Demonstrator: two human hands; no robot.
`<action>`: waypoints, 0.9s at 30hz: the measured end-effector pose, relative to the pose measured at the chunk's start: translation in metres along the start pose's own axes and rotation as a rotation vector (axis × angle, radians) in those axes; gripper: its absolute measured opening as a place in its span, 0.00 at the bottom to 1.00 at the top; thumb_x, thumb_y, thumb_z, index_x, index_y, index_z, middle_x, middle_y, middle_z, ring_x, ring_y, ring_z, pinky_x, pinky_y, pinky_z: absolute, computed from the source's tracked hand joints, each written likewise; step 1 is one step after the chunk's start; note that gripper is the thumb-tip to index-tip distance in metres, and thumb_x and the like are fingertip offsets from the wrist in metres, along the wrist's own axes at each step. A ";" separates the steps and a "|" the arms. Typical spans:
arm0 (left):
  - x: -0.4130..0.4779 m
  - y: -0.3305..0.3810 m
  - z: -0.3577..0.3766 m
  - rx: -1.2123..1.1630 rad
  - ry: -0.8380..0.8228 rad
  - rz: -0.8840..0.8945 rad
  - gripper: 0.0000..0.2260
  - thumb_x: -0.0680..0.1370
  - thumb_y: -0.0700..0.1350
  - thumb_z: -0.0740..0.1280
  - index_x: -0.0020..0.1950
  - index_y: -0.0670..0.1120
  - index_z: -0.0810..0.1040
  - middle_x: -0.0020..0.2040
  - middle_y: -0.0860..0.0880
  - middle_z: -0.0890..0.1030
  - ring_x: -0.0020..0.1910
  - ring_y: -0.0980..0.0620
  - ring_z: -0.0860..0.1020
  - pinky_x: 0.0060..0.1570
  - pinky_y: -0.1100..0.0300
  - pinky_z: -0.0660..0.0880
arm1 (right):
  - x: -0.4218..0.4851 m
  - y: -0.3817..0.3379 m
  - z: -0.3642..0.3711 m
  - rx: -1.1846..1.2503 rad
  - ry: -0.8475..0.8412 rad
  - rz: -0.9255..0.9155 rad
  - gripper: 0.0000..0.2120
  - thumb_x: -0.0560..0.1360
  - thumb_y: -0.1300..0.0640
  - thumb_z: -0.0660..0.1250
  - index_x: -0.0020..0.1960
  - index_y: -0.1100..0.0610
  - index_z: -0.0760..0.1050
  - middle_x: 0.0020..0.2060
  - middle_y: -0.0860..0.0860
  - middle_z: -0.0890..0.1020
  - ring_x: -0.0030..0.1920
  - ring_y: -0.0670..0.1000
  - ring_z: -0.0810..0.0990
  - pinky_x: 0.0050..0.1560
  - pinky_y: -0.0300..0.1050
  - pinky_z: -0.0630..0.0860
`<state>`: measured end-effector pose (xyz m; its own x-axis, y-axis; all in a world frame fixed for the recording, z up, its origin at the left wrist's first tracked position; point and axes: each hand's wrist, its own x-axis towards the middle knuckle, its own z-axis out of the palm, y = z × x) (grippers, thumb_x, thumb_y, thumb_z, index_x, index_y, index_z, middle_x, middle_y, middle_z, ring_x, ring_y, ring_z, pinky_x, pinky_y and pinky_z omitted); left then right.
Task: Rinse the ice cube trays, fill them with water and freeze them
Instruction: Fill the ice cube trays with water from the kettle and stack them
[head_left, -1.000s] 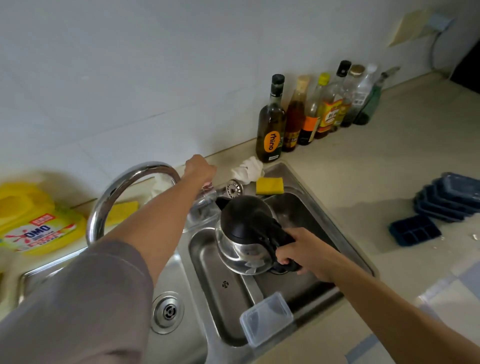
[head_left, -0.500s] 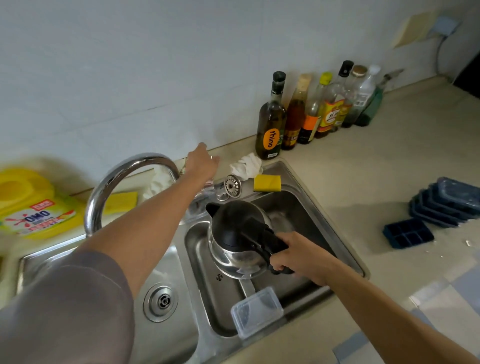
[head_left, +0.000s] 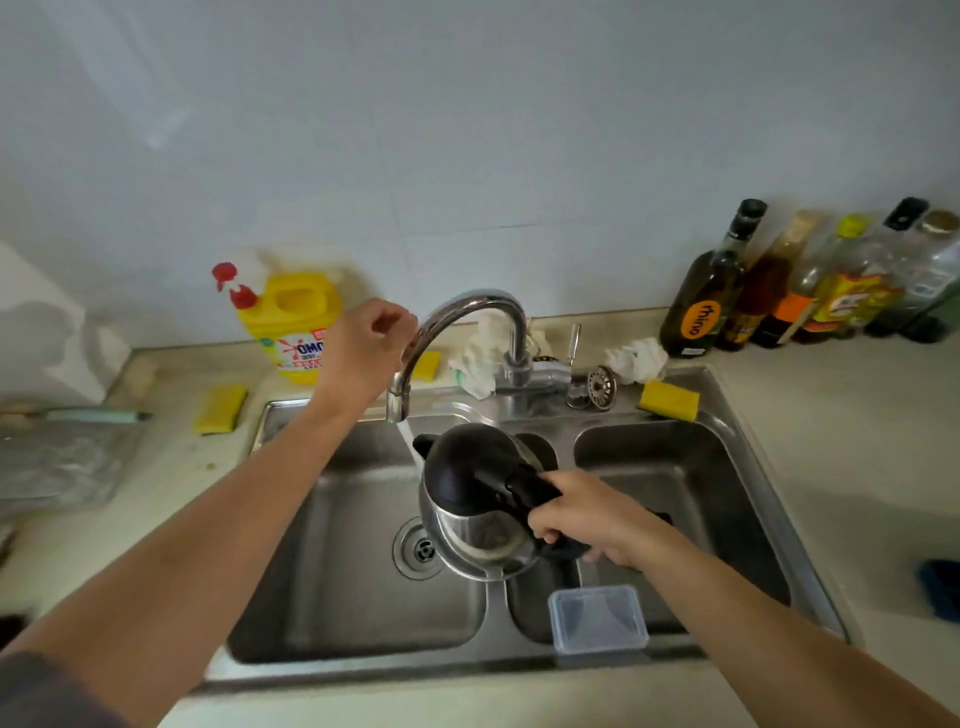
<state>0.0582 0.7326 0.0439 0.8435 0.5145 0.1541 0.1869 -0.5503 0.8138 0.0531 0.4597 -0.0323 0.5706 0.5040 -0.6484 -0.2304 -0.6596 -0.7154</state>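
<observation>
Steel kettle (head_left: 467, 525) over the roomy sink (head_left: 311, 519); my right hand (head_left: 582, 519) grips its handle, left hand (head_left: 363, 353) pinches the silver tap (head_left: 483, 304); blue tray (head_left: 943, 587) far right.

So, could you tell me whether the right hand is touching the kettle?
Touching. The head view shows the right hand gripping the kettle by its black handle over the sink.
</observation>
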 end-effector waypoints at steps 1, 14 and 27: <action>0.001 -0.008 -0.004 0.024 -0.008 -0.033 0.04 0.78 0.44 0.68 0.50 0.47 0.83 0.41 0.52 0.83 0.35 0.56 0.79 0.42 0.56 0.79 | 0.002 -0.005 0.004 -0.013 0.002 0.011 0.13 0.64 0.59 0.69 0.49 0.52 0.81 0.27 0.48 0.78 0.27 0.42 0.78 0.23 0.34 0.70; 0.008 -0.042 -0.011 0.103 -0.207 -0.039 0.05 0.80 0.46 0.70 0.50 0.48 0.86 0.40 0.52 0.86 0.35 0.53 0.85 0.37 0.62 0.77 | 0.029 -0.028 0.023 -0.031 0.012 0.050 0.15 0.59 0.55 0.67 0.46 0.51 0.79 0.30 0.50 0.77 0.41 0.53 0.77 0.42 0.51 0.71; 0.008 -0.045 -0.013 0.087 -0.203 -0.028 0.07 0.80 0.46 0.70 0.51 0.46 0.87 0.40 0.49 0.86 0.35 0.52 0.84 0.34 0.68 0.75 | 0.034 -0.024 0.033 -0.014 0.006 0.072 0.23 0.58 0.55 0.68 0.53 0.50 0.79 0.36 0.53 0.80 0.46 0.55 0.80 0.45 0.54 0.72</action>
<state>0.0504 0.7701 0.0157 0.9200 0.3919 0.0090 0.2467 -0.5966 0.7637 0.0523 0.5113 -0.0456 0.5576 0.4520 -0.6963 -0.2602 -0.7013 -0.6637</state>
